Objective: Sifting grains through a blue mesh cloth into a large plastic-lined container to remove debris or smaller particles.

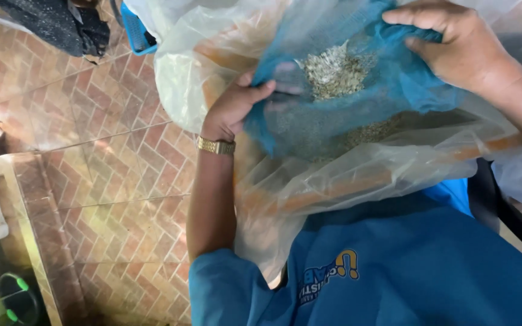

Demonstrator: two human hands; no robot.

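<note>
1. Right now your left hand [237,105] and right hand [454,45] each pinch the blue net [394,84], stretched inside the clear plastic bag [345,175].
2. Careful: the grains [333,72] heaped mid-net could spill if either pinch slackens.

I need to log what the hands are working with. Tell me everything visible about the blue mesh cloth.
The blue mesh cloth is a thin, fine net fabric, crumpled and sagging like a pouch. A heap of pale greenish-grey crumbly bits lies in its hollow. The left hand pinches its left edge; the right hand grips its top right edge. It sits within a clear plastic bag.
</note>
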